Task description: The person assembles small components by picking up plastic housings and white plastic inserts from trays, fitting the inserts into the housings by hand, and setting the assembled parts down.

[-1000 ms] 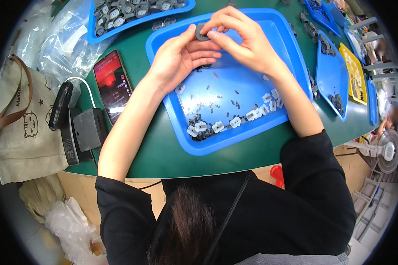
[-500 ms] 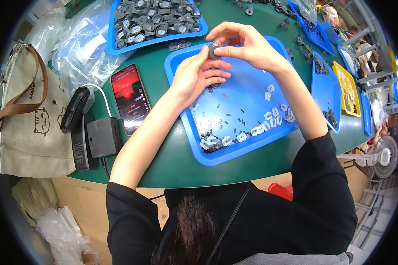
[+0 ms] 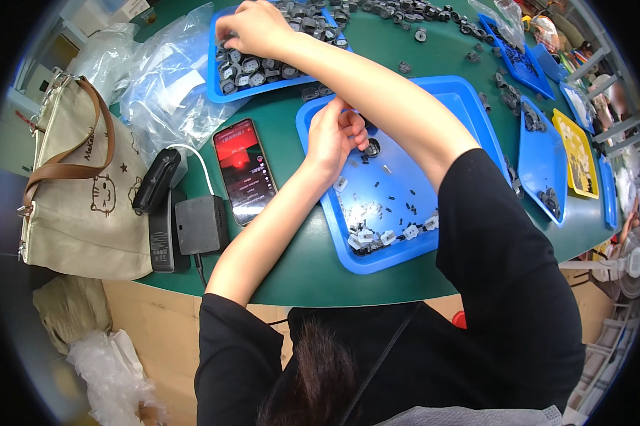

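Observation:
My right hand (image 3: pixel 254 30) reaches over the left side of the far blue tray (image 3: pixel 213 84), which is heaped with dark grey plastic parts (image 3: pixel 251 65). Its fingers are bent and slightly apart; I see nothing held between them. Below it, my left hand (image 3: pixel 332 138) is at the left rim of the nearer blue tray (image 3: pixel 456 86), fingers curled in; what they hold, if anything, is hidden. Right beside these fingertips is a dark round part (image 3: pixel 372 148). Small clear plastic pieces (image 3: pixel 387 238) and tiny black bits lie along this tray's near edge. My right forearm crosses over the tray.
Left of the trays are a lit phone (image 3: pixel 244 170), a black adapter (image 3: pixel 200 224) with a white cable, a canvas bag (image 3: pixel 85 192) and clear plastic bags (image 3: pixel 181 78). On the right, a blue tray (image 3: pixel 543 167) and a yellow tray (image 3: pixel 575 153) stand among scattered dark parts.
My right hand has left my left hand and moved far left, over the heaped tray. The grey round part pinched between both hands earlier no longer shows there. The view has shifted slightly.

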Demonstrator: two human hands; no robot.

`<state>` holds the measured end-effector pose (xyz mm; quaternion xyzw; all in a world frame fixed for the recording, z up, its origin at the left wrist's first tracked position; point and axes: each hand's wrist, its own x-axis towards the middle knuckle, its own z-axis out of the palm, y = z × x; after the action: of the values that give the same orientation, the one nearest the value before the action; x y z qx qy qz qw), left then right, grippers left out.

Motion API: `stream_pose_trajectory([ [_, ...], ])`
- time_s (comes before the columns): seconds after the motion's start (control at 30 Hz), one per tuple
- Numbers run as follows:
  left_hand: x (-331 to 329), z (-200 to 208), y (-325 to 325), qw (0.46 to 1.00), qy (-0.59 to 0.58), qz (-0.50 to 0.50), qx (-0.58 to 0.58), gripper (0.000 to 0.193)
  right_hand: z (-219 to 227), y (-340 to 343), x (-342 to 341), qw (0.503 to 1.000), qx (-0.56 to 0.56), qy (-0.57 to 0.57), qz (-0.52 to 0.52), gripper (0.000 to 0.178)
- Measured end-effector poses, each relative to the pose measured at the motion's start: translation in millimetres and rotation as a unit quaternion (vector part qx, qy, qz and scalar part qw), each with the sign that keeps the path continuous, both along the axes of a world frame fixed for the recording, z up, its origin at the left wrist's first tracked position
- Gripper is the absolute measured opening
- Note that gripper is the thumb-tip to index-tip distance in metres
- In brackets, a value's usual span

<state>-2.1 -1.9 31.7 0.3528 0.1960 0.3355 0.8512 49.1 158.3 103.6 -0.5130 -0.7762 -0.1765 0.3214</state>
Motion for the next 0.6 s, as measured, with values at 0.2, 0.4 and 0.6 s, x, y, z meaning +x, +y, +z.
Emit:
stream_pose_trajectory([
  [0.2,-3,-1,3,1.000,0.007,0.016,0.003,0.038,-10,-7,17,0.984,0.018,-0.177,-0.019,0.017],
  [0.4,-1,-5,2,0.999,0.012,0.035,0.019,0.036,-8,-54,58,0.992,0.049,0.040,0.106,0.023],
  [0.6,0,-7,-3,0.959,0.127,0.135,0.215,0.027,-22,-160,202,0.992,-0.074,0.089,-0.045,0.023],
])
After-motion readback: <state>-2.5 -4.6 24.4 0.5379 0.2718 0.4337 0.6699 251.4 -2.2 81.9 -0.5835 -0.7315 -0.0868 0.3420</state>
